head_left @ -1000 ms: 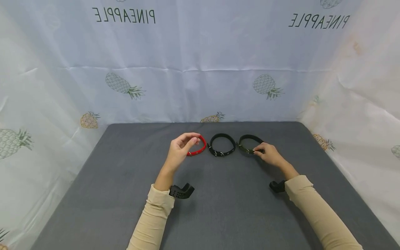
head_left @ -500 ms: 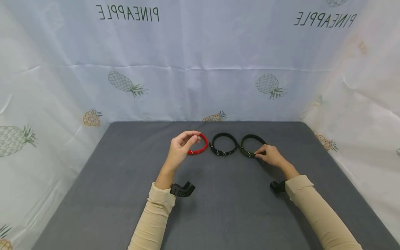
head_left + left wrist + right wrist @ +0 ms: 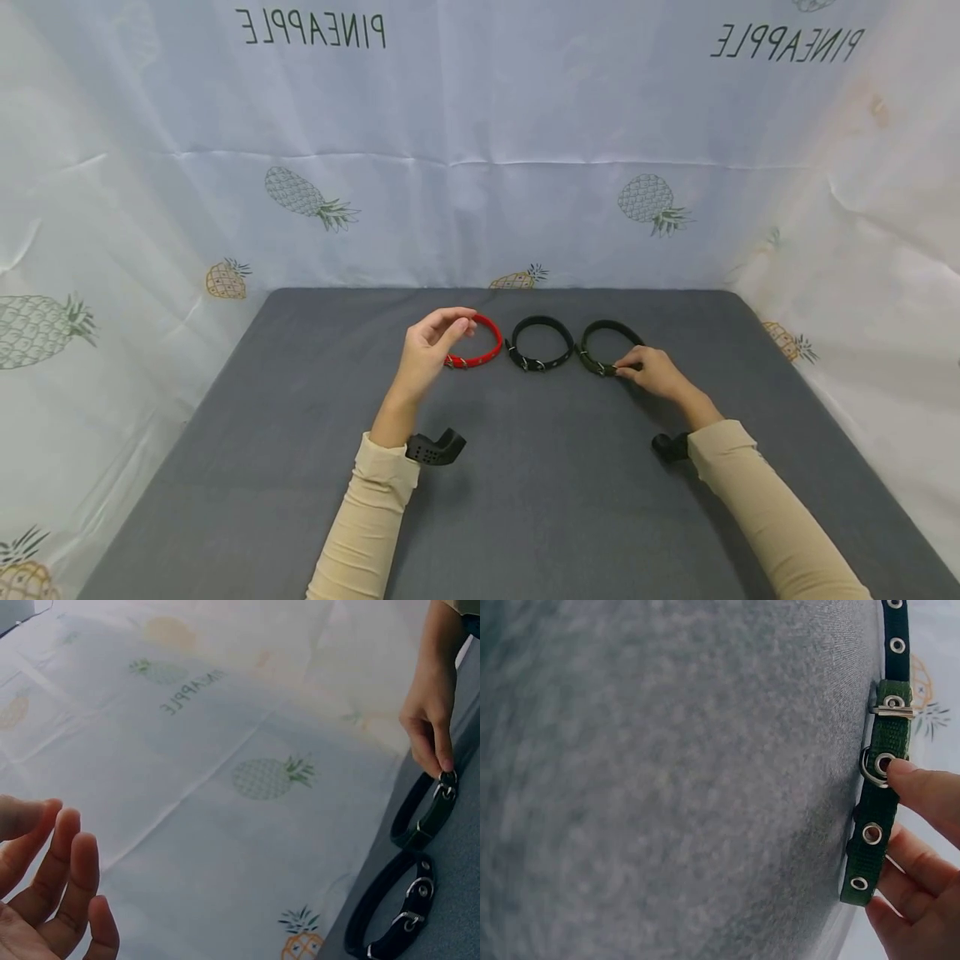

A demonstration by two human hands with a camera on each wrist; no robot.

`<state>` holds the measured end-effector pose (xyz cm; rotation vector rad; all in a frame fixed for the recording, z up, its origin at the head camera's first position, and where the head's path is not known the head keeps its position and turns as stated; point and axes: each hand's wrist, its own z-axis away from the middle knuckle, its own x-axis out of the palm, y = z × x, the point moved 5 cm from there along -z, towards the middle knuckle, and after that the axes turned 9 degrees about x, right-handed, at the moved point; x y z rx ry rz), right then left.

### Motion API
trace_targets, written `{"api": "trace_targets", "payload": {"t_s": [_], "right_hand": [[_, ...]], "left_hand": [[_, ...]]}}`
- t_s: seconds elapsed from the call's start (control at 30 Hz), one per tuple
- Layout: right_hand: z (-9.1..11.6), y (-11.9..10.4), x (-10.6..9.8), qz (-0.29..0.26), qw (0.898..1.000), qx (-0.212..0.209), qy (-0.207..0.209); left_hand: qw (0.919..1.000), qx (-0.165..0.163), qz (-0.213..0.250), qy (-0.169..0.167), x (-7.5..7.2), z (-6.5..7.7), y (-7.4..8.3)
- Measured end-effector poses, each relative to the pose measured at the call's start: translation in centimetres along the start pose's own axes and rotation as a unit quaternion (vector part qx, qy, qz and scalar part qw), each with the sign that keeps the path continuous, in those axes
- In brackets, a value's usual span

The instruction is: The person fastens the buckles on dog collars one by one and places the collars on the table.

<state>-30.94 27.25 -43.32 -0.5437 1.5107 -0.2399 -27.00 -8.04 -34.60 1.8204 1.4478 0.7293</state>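
Note:
Three buckled collars lie in a row on the grey table. The red collar (image 3: 474, 362) is at the left, the black collar (image 3: 555, 362) in the middle and the green collar (image 3: 591, 362) at the right. My right hand (image 3: 654, 373) pinches the front strap of the green collar beside its buckle. In the right wrist view, my thumb presses by an eyelet and the D-ring of the green strap (image 3: 889, 735). My left hand (image 3: 422, 354) hovers over the left side of the red collar, hiding part of it. Its fingers (image 3: 73, 877) are loosely bent around nothing.
The grey-covered table (image 3: 517, 500) reaches to a white pineapple-print curtain (image 3: 465, 217) at the back and both sides. A black wrist camera (image 3: 437, 448) sits on my left wrist, and another camera (image 3: 670, 447) on my right.
My left hand has drawn slightly left, so more of the red collar's buckle shows. The right hand keeps its pinch on the green collar. The head view has shifted a little.

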Motion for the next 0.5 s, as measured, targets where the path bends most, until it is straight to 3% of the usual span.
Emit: {"api": "trace_targets", "payload": {"t_s": [0.17, 0.23, 0.3, 0.37, 0.43, 0.5], "right_hand": [[0.0, -0.3, -0.3, 0.001, 1.0, -0.006, -0.003], [-0.1, -0.8, -0.8, 0.0, 1.0, -0.009, 0.01], [-0.4, -1.6, -1.7, 0.0, 0.999, -0.012, 0.038], [-0.9, -2.5, -2.7, 0.004, 0.997, -0.012, 0.079], [-1.5, -3.6, -3.7, 0.015, 0.993, -0.003, 0.118], [-2.2, -4.4, -4.5, 0.037, 0.988, 0.018, 0.146]], "left_hand": [[0.9998, -0.005, -0.016, 0.004, -0.6, 0.0, -0.3], [0.9978, -0.001, -0.066, 0.008, -1.1, -0.1, -0.6], [0.9886, 0.01, -0.15, 0.004, -1.6, -0.5, -1.0], [0.9653, 0.022, -0.26, -0.002, -2.1, -1.1, -1.3], [0.928, 0.028, -0.371, -0.015, -2.7, -1.9, -1.6], [0.8845, 0.011, -0.465, -0.037, -3.3, -2.7, -2.0]]}}
